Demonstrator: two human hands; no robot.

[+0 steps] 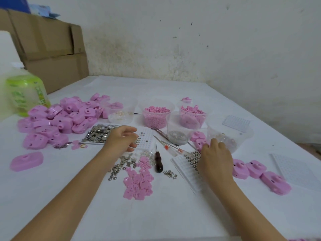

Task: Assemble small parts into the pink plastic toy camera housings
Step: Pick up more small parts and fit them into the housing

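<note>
Pink housings (pixel 57 119) heaped at desk (pixel 156 214) left, beside green bottle (pixel 26 94); lone housing (pixel 26 161) lies apart, nearer the front. Left hand (pixel 121 140), fingers loosely spread and holding nothing, over dotted white tray (pixel 146 134); tray of silver pieces (pixel 97 134) just left of it; pink small parts (pixel 139 178) and wooden-handled awl (pixel 159 166) in the centre; pellet tubs (pixel 156 115) behind. Right hand (pixel 215 159), back to camera, above grid tray (pixel 187 171), fingertips at housing by clear tub (pixel 199 136), grip not discernible; three further housings (pixel 257 169) right.
</note>
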